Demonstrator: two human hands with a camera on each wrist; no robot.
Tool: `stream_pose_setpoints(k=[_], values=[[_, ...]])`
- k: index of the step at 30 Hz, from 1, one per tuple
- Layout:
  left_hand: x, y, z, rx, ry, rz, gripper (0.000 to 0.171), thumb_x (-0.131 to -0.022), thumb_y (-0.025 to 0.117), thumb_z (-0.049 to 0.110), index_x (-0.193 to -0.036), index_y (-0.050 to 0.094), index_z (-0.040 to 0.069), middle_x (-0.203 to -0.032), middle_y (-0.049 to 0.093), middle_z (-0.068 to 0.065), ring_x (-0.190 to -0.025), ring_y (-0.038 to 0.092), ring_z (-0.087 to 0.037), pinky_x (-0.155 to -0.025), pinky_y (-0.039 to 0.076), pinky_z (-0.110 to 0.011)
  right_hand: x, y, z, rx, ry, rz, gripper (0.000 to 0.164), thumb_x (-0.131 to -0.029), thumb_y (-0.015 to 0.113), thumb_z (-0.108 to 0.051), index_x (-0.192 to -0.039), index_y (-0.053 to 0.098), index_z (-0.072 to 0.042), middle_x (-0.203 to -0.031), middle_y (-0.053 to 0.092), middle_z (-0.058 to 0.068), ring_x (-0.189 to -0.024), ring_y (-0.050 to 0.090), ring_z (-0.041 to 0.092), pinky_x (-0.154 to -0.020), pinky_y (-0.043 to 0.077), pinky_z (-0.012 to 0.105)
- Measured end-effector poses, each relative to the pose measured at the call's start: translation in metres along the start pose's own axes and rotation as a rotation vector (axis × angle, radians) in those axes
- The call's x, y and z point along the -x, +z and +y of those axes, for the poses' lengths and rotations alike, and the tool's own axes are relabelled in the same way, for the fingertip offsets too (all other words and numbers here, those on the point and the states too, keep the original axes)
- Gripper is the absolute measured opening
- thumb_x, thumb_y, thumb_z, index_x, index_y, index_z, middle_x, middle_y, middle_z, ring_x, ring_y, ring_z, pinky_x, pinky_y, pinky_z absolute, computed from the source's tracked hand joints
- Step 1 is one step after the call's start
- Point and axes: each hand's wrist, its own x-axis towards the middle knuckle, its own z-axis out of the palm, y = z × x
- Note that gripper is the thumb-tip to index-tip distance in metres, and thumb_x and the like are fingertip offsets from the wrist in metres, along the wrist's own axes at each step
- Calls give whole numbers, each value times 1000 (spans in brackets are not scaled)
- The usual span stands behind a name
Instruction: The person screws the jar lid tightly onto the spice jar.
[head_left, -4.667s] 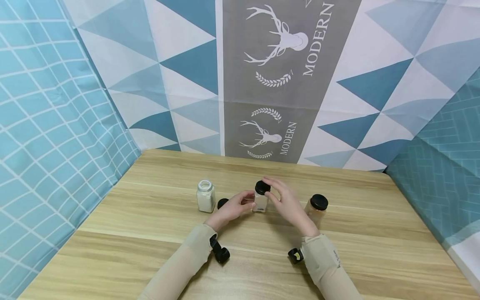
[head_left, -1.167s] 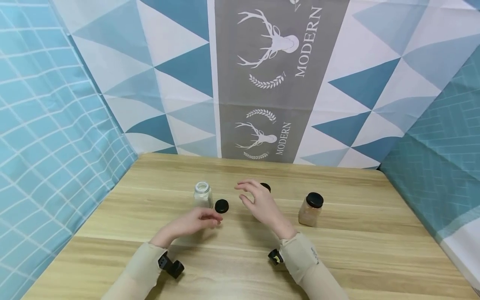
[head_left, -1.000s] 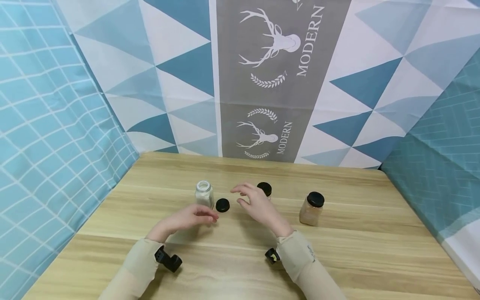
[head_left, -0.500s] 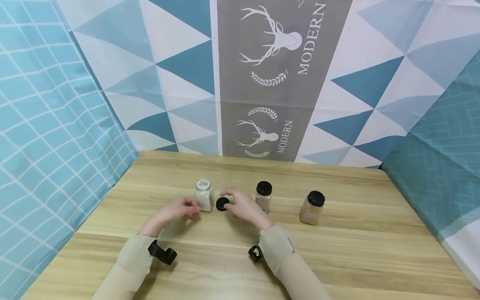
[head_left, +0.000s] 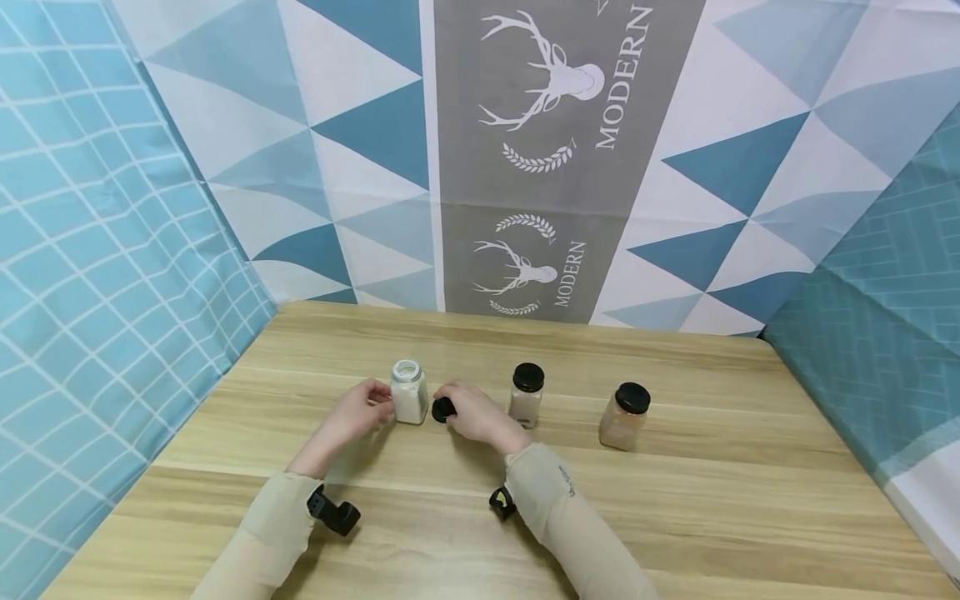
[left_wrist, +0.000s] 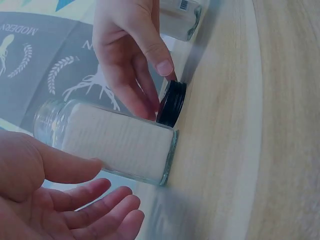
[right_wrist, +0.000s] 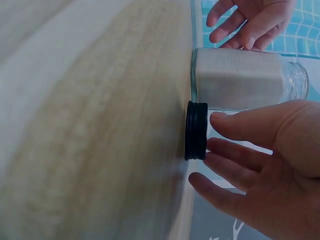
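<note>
An uncapped square glass jar (head_left: 409, 398) of white powder stands upright on the table. My left hand (head_left: 362, 411) is beside its left side, thumb and fingers spread apart and slightly bent, as the left wrist view shows. Just right of the jar, a black screw lid (right_wrist: 196, 131) lies flat on the wood. My right hand (head_left: 474, 414) reaches over this lid, thumb and fingertips right at its upper face, not curled round it in the right wrist view. The lid is partly hidden by that hand in the head view.
A black-capped jar (head_left: 527, 396) stands right behind my right hand. Farther right is another black-capped jar (head_left: 624, 417) with pinkish-tan contents. Patterned cloth (head_left: 517, 167) hangs along the wooden table's (head_left: 712, 500) back edge.
Both hands have left the middle capped jar, which they held earlier. My left hand has moved left to the uncapped jar, my right hand left and down to the loose lid.
</note>
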Motion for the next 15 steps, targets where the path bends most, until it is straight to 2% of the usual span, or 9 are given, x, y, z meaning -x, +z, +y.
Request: stream_pose_setpoints(k=[4, 9, 15], values=[[-1, 0, -3, -17, 32, -22, 38, -87, 56, 8, -119, 47, -9, -113, 56, -26, -97, 58, -33, -76, 51, -37, -4, 0, 0, -8, 25, 0, 42, -81, 62, -3, -122, 55, -4, -125, 54, 12, -118, 48, 25, -101, 37, 34], [-2, 0, -8, -42, 104, -69, 47, -88, 57, 12, -128, 42, -7, -126, 49, -26, -109, 53, -39, -92, 43, -47, -7, 1, 0, 23, 42, -1, 40, -79, 66, -2, -118, 59, -6, -118, 57, 10, -112, 53, 25, -97, 41, 33], [-7, 3, -12, -14, 160, -81, 45, -88, 56, 9, -128, 43, -6, -125, 49, -27, -111, 52, -38, -94, 41, -49, -7, 2, -1, 71, 31, 26, 37, -76, 60, 9, -110, 63, -6, -107, 61, 9, -103, 57, 24, -92, 44, 32]])
